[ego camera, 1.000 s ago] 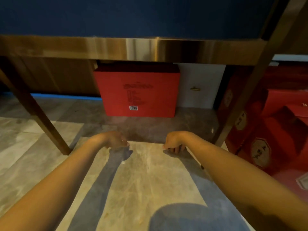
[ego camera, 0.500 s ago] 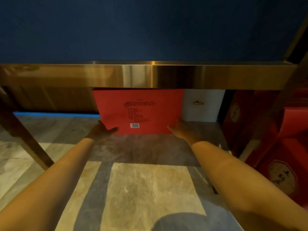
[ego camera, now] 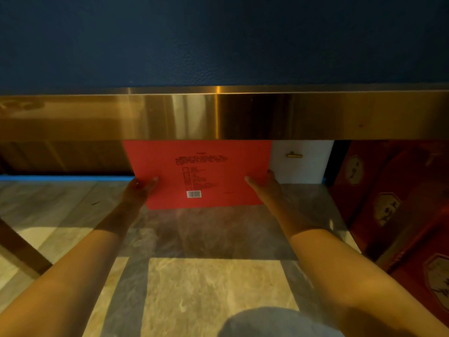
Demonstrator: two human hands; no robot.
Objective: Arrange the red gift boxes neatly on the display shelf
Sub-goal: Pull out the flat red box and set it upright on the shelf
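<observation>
Because the red box [ego camera: 198, 173] stands upright on the floor [ego camera: 213, 283] beneath the brass rail [ego camera: 218, 115], it is taken from both sides at once: the left hand [ego camera: 141, 188] is laid against its left edge and the right hand [ego camera: 264, 183] against its right edge, low on the box. The fingers of each hand are held nearly straight and spread flat on the printed face, the thumbs being hidden, so it cannot be told whether either edge is truly pinched or only pressed. The box is set with its barcode face turned outward and its top hidden behind the rail; a white box [ego camera: 301, 164] is seen just right of the red box and behind it, and dark red boxes [ego camera: 388, 195] are stacked well to the right of it. A two-sided hold is judged to be chosen because the panel is wide and thin and would twist in one hand. The box is probably to be drawn out from under the rail and raised to the shelf; the rail's lower edge is the thing likely to be struck.
</observation>
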